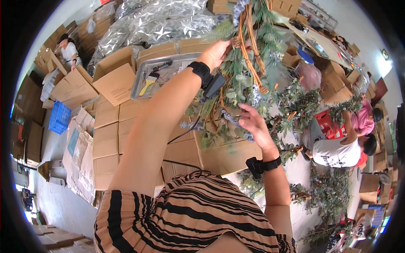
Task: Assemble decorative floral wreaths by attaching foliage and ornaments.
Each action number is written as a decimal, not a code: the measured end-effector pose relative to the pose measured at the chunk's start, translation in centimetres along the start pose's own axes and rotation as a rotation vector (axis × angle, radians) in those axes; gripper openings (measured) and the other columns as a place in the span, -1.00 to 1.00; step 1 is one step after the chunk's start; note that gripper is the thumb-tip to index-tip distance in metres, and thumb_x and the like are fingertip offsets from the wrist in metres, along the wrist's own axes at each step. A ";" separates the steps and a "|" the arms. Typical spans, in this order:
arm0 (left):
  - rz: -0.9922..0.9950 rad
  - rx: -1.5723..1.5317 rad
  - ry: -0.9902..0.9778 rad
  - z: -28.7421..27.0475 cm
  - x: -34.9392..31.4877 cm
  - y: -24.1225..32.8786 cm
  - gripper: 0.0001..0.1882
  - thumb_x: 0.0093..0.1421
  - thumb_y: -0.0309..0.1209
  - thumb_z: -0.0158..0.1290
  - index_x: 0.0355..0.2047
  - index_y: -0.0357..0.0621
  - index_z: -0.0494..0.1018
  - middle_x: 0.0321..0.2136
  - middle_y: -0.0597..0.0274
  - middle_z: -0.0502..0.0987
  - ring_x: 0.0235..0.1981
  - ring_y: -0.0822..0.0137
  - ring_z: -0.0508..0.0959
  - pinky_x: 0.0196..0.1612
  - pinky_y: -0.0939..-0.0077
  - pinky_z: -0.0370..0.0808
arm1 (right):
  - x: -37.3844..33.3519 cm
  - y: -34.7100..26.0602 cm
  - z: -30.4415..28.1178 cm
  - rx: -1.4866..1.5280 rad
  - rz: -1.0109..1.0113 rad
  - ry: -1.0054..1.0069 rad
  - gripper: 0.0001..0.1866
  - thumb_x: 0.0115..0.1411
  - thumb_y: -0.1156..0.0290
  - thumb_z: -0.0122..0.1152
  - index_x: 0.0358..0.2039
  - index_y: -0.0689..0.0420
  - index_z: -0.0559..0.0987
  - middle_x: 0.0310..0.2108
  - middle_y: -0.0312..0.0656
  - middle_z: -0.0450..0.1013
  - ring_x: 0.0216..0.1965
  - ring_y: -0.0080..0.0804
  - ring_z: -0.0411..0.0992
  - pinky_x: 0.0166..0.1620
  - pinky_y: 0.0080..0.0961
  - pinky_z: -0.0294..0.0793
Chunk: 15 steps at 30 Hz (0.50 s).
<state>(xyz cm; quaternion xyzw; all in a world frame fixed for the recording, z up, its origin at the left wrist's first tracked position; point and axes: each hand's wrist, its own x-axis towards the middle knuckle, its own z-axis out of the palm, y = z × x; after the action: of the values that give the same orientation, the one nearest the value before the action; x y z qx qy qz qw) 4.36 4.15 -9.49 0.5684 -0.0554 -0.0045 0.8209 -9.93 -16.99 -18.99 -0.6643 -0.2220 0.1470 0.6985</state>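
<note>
A wreath [272, 55] of artificial greenery hangs upright in front of me, with twisted brown vine, pine cones and bluish flower sprigs. High on its left side, my left hand [216, 54] is closed around the edge; the leaves hide some of its fingertips. My right hand [256, 125] is beside the lower leaves and blue sprigs, palm turned up, fingers loosely apart and holding nothing. Both wrists wear black straps with small devices. Under the wreath, its lower leaves hang over stacked cardboard boxes [181, 154].
A metal tray [136, 84] with a yellow-handled brush [147, 86] and small tools lies beyond my left forearm. An open carton [116, 80] stands left of it. Bagged silver stars [162, 29] fill the back. More greenery [331, 185] and seated co-workers [337, 149] are at right.
</note>
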 end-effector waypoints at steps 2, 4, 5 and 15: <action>-0.011 0.030 -0.007 0.6 -0.8 -0.7 -0.64 0.24 -0.13 -0.11 -0.13 -0.10 0.45 -0.16 0.30 0.50 -0.13 0.40 0.44 -0.05 0.42 0.36 | -0.3 1.1 0.6 0.025 0.053 -0.020 -0.42 0.04 0.41 0.23 0.08 0.15 0.29 0.06 -0.19 0.25 0.07 -0.26 0.22 0.11 -0.35 0.22; 0.014 0.072 -0.249 -0.5 -0.7 -0.9 -0.51 0.17 0.02 -0.07 -0.02 0.00 0.36 0.04 0.34 0.33 0.12 0.32 0.18 0.15 0.28 0.02 | -0.4 2.1 1.0 -0.022 0.028 0.004 -0.42 0.04 0.43 0.23 0.09 0.14 0.28 0.06 -0.18 0.25 0.08 -0.25 0.22 0.10 -0.35 0.23; -0.065 0.062 -0.237 0.1 -1.3 -0.2 -0.51 0.17 0.00 -0.05 0.00 0.00 0.34 0.04 0.35 0.33 0.11 0.34 0.19 0.15 0.36 0.05 | -0.6 1.9 1.3 -0.063 0.014 0.030 -0.42 0.04 0.44 0.23 0.09 0.14 0.28 0.07 -0.18 0.25 0.09 -0.23 0.21 0.10 -0.34 0.24; -0.068 0.349 -0.270 -3.6 5.1 -2.3 -0.72 0.24 -0.11 -0.15 -0.32 -0.05 0.29 -0.32 0.36 0.28 -0.26 0.41 0.24 -0.09 0.54 0.13 | -4.1 1.1 -0.6 -0.043 -0.063 0.425 -0.73 0.12 0.50 0.11 -0.13 0.24 0.47 -0.28 -0.25 0.50 -0.29 -0.51 0.47 -0.23 -0.65 0.39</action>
<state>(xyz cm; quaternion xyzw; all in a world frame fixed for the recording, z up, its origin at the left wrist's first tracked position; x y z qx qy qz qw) 9.92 6.35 -12.49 0.6978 -0.1455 -0.0983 0.6945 -13.01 -19.46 -20.51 -0.6878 -0.0935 -0.0232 0.7195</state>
